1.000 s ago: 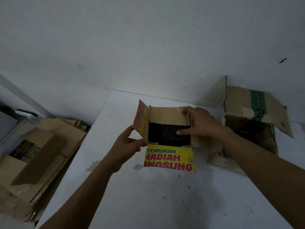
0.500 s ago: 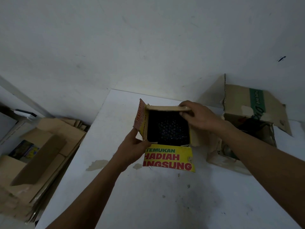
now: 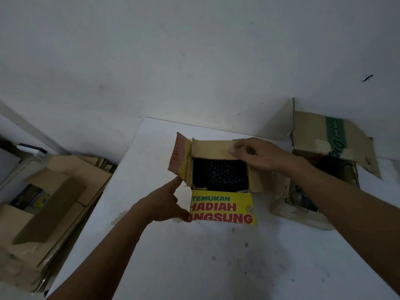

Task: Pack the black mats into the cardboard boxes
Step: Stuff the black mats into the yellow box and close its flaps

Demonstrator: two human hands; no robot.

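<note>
The black mat [image 3: 218, 176] lies down inside the small yellow-printed cardboard box [image 3: 256, 180], which stands open on the white table [image 3: 216, 267]. The person's right hand [image 3: 259, 154] pinches the box's far flap [image 3: 212, 149], thumb on its inner face and curled fingers behind it, while the left hand [image 3: 166, 202] sits at the box's near left corner, index finger and thumb spread apart, the straight fingertip touching the left flap [image 3: 180, 161] and the thumb touching the near flap [image 3: 223, 210]. Right of the box stands a larger open cardboard box [image 3: 313, 135], and left of it, off the table, lies a stack of flattened cardboard [image 3: 54, 202]
</note>
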